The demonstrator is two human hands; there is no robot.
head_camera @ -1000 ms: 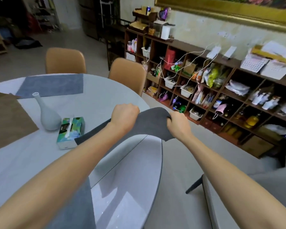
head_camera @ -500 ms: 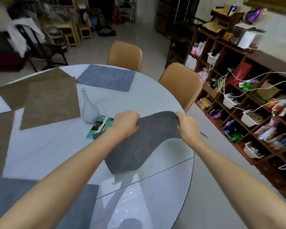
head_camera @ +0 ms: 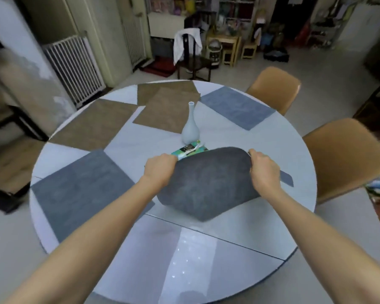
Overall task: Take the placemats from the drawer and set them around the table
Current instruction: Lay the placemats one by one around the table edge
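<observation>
Grey placemat (head_camera: 208, 183) gripped in both hands, left (head_camera: 160, 170), right (head_camera: 262, 172), above table (head_camera: 239, 233).

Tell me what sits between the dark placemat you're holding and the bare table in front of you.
Nothing visible blocks it. Both the left hand and right hand grip the dark grey placemat above the bare near part of the table. The tissue box and vase stand beyond its far edge, toward the table's centre.
</observation>
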